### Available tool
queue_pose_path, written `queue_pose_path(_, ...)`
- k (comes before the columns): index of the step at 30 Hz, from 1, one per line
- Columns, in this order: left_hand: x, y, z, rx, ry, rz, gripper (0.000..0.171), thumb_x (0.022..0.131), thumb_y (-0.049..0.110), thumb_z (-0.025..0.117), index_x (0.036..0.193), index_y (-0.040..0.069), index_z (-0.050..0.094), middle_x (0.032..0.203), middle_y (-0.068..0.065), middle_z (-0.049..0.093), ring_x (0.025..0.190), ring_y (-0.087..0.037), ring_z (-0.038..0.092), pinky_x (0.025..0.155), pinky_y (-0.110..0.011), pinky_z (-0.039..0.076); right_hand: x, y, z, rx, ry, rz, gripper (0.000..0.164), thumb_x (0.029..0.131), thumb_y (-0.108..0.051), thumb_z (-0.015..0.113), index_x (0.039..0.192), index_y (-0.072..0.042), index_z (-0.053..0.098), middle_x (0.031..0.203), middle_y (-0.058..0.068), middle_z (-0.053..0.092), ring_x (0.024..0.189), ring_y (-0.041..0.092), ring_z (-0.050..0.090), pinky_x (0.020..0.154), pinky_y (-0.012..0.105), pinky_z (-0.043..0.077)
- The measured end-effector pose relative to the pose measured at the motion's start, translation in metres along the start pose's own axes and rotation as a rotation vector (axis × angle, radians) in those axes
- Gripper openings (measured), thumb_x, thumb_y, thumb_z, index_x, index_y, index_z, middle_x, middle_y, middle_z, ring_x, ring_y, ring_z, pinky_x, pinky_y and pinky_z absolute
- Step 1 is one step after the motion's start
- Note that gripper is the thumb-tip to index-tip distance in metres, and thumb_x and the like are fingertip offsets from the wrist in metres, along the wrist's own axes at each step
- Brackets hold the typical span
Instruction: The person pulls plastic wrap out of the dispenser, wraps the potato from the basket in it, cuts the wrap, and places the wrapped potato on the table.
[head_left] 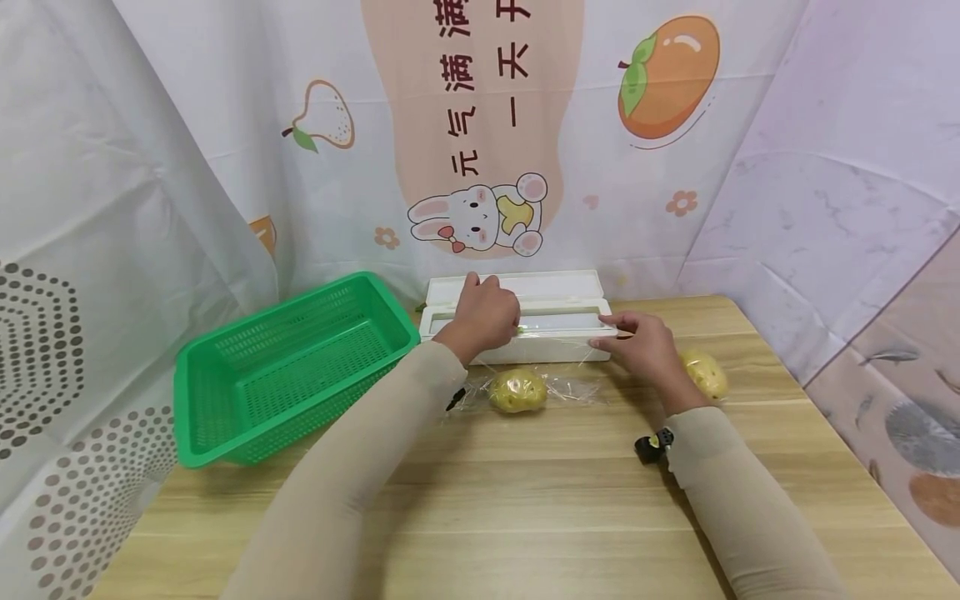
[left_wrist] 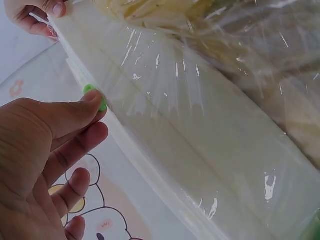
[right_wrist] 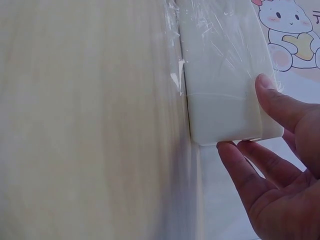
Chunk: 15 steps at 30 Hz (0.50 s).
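Observation:
A long white cling film dispenser box point(head_left: 558, 351) stands at the back of the table with its lid point(head_left: 540, 286) raised. Between thumb and forefinger, my left hand point(head_left: 486, 318) pinches a small green slider point(left_wrist: 103, 104) at the box's edge; the other fingers are loosely bent. My right hand point(head_left: 647, 350) grips the right end of the box, thumb on top and fingertips against the end in the right wrist view. Clear cling film point(left_wrist: 165, 95) stretches over the box front. Before the box, a potato point(head_left: 517, 391) lies with film over it and spread out to both sides.
A green plastic basket point(head_left: 300, 427) stands left of the box. Another potato point(head_left: 707, 374) sits beyond the right forearm, partly behind the wrist. A printed curtain point(head_left: 330, 208) hangs directly behind the wooden table point(head_left: 510, 517).

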<state>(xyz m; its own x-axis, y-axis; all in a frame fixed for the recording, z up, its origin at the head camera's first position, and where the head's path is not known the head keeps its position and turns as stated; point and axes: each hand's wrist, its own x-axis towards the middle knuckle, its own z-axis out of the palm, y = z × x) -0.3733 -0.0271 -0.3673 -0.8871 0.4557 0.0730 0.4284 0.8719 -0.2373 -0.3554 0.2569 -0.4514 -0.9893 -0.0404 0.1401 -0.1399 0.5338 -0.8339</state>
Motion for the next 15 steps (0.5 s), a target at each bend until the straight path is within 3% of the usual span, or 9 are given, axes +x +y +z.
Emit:
queue_pose_path(4, -0.003, -0.005, 0.000, 0.023, -0.015, 0.008, 0.011, 0.095, 0.042, 0.071, 0.092, 0.036, 0.080, 0.092, 0.017, 0.070, 0.098, -0.020, 0.049, 0.097, -0.048, 0.033, 0.001, 0.000, 0.003, 0.012, -0.003, 0.001, 0.059, 0.082, -0.039, 0.089, 0.131, -0.012, 0.071, 0.137, 0.010, 0.067, 0.113, 0.029, 0.071, 0.071, 0.022, 0.059)
queue_pose_path(11, -0.014, -0.021, 0.001, 0.080, -0.008, -0.001, 0.011, 0.095, 0.041, 0.072, 0.087, 0.035, 0.078, 0.086, 0.016, 0.069, 0.096, -0.020, 0.047, 0.095, -0.049, 0.031, 0.000, -0.002, 0.003, 0.000, -0.006, 0.011, 0.061, 0.081, -0.043, 0.088, 0.133, -0.015, 0.071, 0.139, 0.010, 0.066, 0.126, 0.030, 0.065, 0.073, 0.020, 0.057)
queue_pose_path(15, -0.022, -0.033, 0.002, 0.078, -0.009, -0.016, 0.011, 0.094, 0.040, 0.073, 0.087, 0.034, 0.079, 0.086, 0.015, 0.070, 0.096, -0.021, 0.049, 0.096, -0.050, 0.031, -0.001, -0.002, 0.001, 0.000, -0.001, 0.019, 0.060, 0.081, -0.042, 0.089, 0.133, -0.016, 0.071, 0.139, 0.010, 0.066, 0.124, 0.030, 0.066, 0.072, 0.020, 0.057)
